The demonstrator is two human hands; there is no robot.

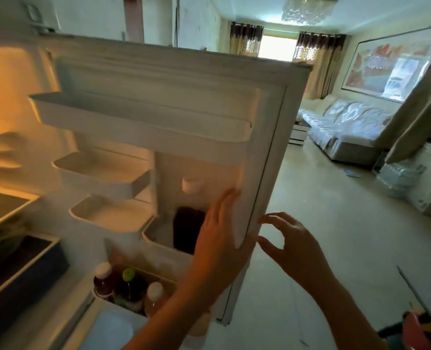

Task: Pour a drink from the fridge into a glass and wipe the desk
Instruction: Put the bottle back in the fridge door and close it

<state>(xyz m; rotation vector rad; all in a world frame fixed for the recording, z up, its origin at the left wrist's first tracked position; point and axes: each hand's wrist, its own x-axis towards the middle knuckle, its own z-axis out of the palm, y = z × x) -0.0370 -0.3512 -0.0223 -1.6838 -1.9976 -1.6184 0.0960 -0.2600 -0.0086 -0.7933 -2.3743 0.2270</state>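
Note:
The fridge door (264, 137) stands open, its inner side facing me. My left hand (219, 238) lies flat on the inner edge of the door, fingers spread, holding nothing. Just past the door's outer edge hovers my right hand (292, 243), its fingers curled and apart, empty. A dark bottle with a white cap (188, 223) stands in a door shelf beside my left hand. The lowest door shelf holds three bottles: a red one with a white cap (103, 279), a dark one with a green cap (129, 284) and one with a white cap (153, 294). No glass is in view.
Upper door shelves (138, 122) are empty. The lit fridge interior (5, 173) with drawers is at left. A bare floor (310, 223) leads to a sofa (340, 127) at the back right. A white box with plastic (416, 183) stands right.

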